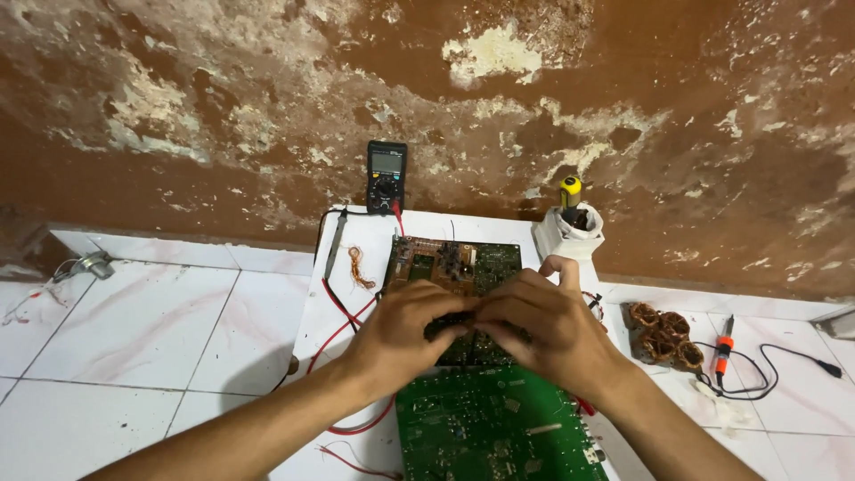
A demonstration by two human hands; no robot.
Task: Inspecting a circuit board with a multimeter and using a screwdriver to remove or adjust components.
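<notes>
A peeling brown wall [223, 98] is seen across the far side, with white floor tiles [134, 330] spread below it. A white slab [356, 267] is laid on the tiles at the centre. On the slab a dark circuit board [485, 258] is set at the far side, and a brighter green circuit board [490, 428] is laid nearer, just in front of it.

Both forearms are brought in from the near edge and angled toward each other, so that the hands meet over the near part of the dark circuit board. The left hand [405, 325] is held palm down with its wrist bent inward and its fingers curled toward the right. The right hand [539, 321] is mirrored against it, fingers bunched and curled toward the left, the thumb raised toward the far side. The fingertips of both hands are pressed close together at the middle; whatever is pinched between them is hidden, so it cannot be told.

A black multimeter [386, 175] is leaned against the wall, with red leads [343, 312] trailed along the slab's left side. Copper coils [661, 337] are grouped on the right, and an orange-handled tool [723, 349] is laid beside them.
</notes>
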